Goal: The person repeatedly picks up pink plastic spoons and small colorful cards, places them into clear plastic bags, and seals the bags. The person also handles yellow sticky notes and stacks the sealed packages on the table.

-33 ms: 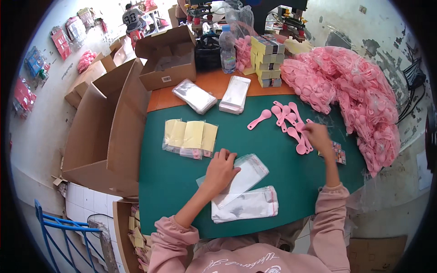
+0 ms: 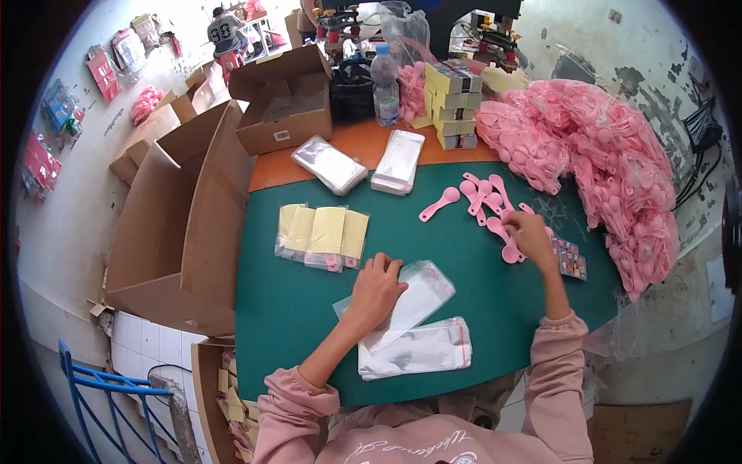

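My left hand (image 2: pixel 376 292) lies on a clear plastic bag (image 2: pixel 423 288), its fingers stretched out and thumb apart. Part of that bag overlaps a stack of similar bags (image 2: pixel 413 349) nearer me. Over a loose heap of pink spoons (image 2: pixel 495 224), my right hand (image 2: pixel 530 237) has its fingers drawn together at the spoon handles. What is between those fingertips is hidden. A single spoon (image 2: pixel 440 204) lies left of the heap. Small printed cards (image 2: pixel 572 264) sit right of my right hand. Bagged sets with pale yellow cards (image 2: pixel 328 230) lie beyond my left hand.
Two piles of clear bags (image 2: pixel 330 165) lie at the table's far side. A water bottle (image 2: pixel 385 85) and stacked card bundles (image 2: pixel 454 104) stand behind. Bagged pink spoons (image 2: pixel 603 162) heap up at the right. Large cardboard boxes (image 2: pixel 209 224) flank the left edge.
My right hand has shifted slightly left and toward me over the spoons, uncovering more of the printed cards. My left hand stays on the clear bag.
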`<state>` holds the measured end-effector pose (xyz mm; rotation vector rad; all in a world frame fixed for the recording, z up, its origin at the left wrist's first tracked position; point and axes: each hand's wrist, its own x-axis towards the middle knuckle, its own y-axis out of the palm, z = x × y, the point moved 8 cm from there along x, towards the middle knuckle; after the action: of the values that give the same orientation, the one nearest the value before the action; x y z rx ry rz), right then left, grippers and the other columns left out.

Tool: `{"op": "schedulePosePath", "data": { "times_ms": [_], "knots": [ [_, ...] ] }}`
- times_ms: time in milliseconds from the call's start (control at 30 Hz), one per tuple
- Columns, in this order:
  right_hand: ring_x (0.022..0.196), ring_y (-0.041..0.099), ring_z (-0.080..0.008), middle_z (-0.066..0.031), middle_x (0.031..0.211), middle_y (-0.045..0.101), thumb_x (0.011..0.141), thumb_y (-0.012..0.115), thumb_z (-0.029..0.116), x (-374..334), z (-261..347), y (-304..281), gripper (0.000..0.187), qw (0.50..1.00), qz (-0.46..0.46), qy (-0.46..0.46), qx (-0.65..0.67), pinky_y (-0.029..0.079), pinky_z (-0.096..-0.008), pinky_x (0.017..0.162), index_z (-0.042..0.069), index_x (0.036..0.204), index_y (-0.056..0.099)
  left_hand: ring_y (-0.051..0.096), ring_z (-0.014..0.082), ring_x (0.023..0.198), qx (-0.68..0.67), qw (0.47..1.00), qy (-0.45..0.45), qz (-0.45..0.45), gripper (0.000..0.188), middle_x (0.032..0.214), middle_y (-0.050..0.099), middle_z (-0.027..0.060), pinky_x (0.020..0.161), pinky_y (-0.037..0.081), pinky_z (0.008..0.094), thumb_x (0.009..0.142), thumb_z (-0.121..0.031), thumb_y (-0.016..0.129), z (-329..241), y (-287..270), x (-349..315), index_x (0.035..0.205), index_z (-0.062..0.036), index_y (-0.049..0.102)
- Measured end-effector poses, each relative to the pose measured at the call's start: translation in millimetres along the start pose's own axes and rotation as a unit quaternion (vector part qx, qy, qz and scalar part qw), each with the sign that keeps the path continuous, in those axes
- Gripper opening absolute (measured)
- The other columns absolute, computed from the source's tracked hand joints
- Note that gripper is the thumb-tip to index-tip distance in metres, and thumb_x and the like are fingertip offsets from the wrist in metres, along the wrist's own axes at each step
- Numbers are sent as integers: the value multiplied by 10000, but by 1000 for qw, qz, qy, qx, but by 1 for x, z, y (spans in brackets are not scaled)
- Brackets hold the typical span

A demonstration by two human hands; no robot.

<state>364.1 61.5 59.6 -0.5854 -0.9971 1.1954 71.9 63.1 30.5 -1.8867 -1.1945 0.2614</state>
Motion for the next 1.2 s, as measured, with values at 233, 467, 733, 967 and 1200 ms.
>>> {"op": "schedulePosePath", "data": {
  "times_ms": [233, 467, 733, 967, 1200],
  "knots": [
    [786, 605, -332, -183, 760, 619, 718, 567, 76, -3, -7, 19, 71, 934, 38, 145, -324, 455, -439, 662, 28, 764, 590, 576, 236, 755, -81, 995, 29, 50, 158, 757, 540, 78, 685, 461, 305, 714, -86, 647, -2, 14, 13, 854, -38, 592],
    [654, 556, -299, -149, 770, 556, 791, 561, 130, -4, 37, -6, 201, 995, -11, 99, -7, 445, -384, 674, 3, 946, 541, 598, 125, 822, -274, 953, -82, 104, 150, 903, 623, 77, 721, 466, 253, 778, -100, 631, 18, 19, 15, 877, -27, 546],
    [578, 542, -98, -55, 680, 541, 824, 547, 73, -21, 112, 33, 122, 967, 75, 45, 239, 422, -236, 470, 5, 914, 593, 610, 102, 782, -440, 868, -179, 142, 289, 826, 655, 81, 707, 464, 215, 777, -93, 662, 20, 16, 13, 1004, -17, 500],
    [541, 523, -69, -36, 606, 566, 830, 582, 121, -23, 121, 23, 133, 945, 38, 93, 310, 400, -210, 473, -11, 817, 595, 601, 91, 786, -464, 859, -173, 127, 366, 842, 652, 79, 710, 458, 210, 779, -110, 665, 12, 11, 15, 1096, -14, 506],
    [539, 501, -81, -45, 704, 559, 876, 486, 75, -21, 136, 42, 108, 927, 134, 49, 348, 414, -234, 498, -15, 901, 541, 576, 74, 805, -487, 851, -106, 164, 360, 860, 644, 58, 680, 458, 205, 831, -159, 608, 1, 22, 13, 1137, 6, 514]
  ]
}}
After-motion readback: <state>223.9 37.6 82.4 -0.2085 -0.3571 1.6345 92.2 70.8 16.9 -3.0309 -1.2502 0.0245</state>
